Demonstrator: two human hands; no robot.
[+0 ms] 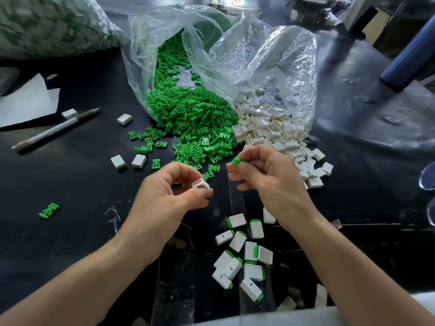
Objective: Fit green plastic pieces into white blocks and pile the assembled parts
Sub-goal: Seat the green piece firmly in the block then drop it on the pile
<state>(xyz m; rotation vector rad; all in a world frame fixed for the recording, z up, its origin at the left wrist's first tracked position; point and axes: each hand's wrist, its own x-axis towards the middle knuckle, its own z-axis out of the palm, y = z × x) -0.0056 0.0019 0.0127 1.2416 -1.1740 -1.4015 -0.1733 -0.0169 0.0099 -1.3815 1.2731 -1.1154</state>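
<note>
At the bottom centre of the frame, nearest to us, lay our pile of assembled parts [242, 257]. These were white blocks with a green end showing, loosely scattered on the black table [82, 184] between our two forearms.

Just above them, our left hand [169, 196] pinched a single white block [200, 183] between thumb and fingertips. Our right hand [266, 175] was close beside the left but apart from it, and pinched a green plastic piece [236, 161] at its fingertips. Piece and block were near each other and not touching.

At the lower left a stray green piece [49, 210] lay alone on the table. Higher up, left of centre, two green-edged blocks [129, 161] lay side by side.

Behind our hands, at the middle of the frame, a heap of green pieces [195, 118] spilled from a clear plastic bag [146, 55]. Right against it, a heap of white blocks [270, 130] spilled from a second clear bag [282, 62] toward the right, and some of these reached the table beside our right hand.

At the left a pen [55, 129] lay slanted, with a small white block [69, 113] just beside it and a sheet of white paper [26, 104] behind. Another lone white block [124, 118] lay between the pen and the green heap.

In the upper left corner sat a large blurred bag [51, 22] filled with green and white parts. At the upper right edge a blue tube [409, 57] slanted.
</note>
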